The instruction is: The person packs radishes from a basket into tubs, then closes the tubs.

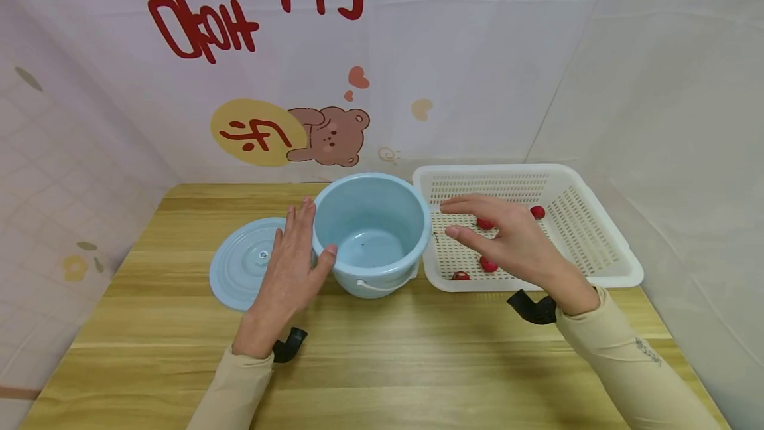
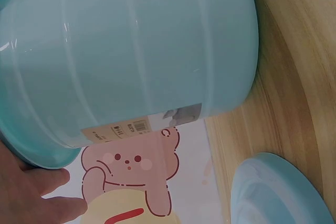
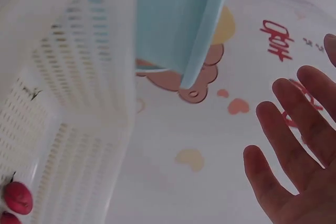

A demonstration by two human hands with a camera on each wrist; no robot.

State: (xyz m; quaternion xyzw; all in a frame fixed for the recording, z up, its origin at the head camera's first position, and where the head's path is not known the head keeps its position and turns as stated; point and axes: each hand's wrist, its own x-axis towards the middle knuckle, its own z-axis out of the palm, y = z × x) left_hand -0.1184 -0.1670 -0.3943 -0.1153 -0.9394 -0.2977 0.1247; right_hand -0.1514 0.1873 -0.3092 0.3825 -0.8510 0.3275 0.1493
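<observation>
A light blue bucket (image 1: pixel 369 199) stands upright on the table, uncovered, with a thin white handle hanging at its front. My left hand (image 1: pixel 289 267) rests at its left rim, fingers extended and thumb by the near edge. In the left wrist view the bucket's ribbed wall (image 2: pixel 157 40) carries a label. Above the left side of a white slotted basket (image 1: pixel 603 244) hovers my right hand (image 1: pixel 510 234), fingers apart and holding nothing. Several small round red things, radish-like, lie in the basket, one red radish-like piece (image 3: pixel 18 198) showing a short stem.
A round blue lid (image 1: pixel 235 274) lies flat left of the bucket, partly behind the left hand. The wooden table (image 1: pixel 382 357) meets a printed cloth backdrop (image 1: pixel 465 58) at the back, with cloth also along both sides.
</observation>
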